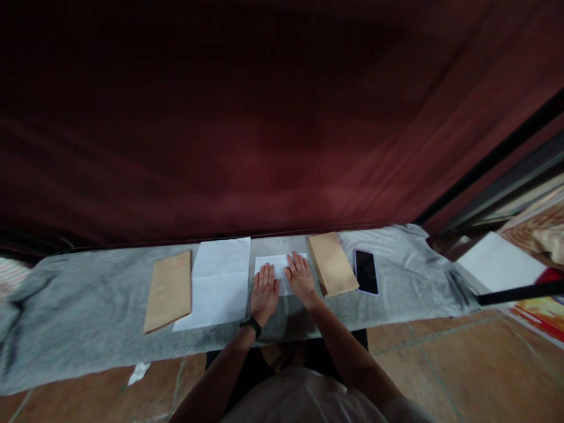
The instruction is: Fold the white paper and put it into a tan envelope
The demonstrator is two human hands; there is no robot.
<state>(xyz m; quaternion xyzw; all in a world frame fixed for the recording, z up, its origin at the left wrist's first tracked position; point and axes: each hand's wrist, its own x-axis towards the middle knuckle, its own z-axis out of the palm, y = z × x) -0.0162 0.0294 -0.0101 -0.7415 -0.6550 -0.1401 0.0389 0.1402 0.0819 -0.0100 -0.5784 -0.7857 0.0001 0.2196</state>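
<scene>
A folded white paper (282, 265) lies on the grey cloth straight in front of me. My left hand (265, 291) rests flat on its left part, fingers extended, a dark band on the wrist. On its right part lies my right hand (300, 276), palm down with the fingers spread. Both hands cover much of the paper. Left of them are larger white sheets (222, 282) with a crease across, and beside these a brown envelope (170, 288). A stack of brown envelopes (333, 263) sits just right of my right hand.
A phone (366, 272) lies right of the envelope stack. The grey cloth (97, 311) covers a long narrow surface against a dark red curtain (282, 147). A white board or sheet (502, 261) and dark bars are at the right. A white scrap (139, 373) lies on the tiled floor.
</scene>
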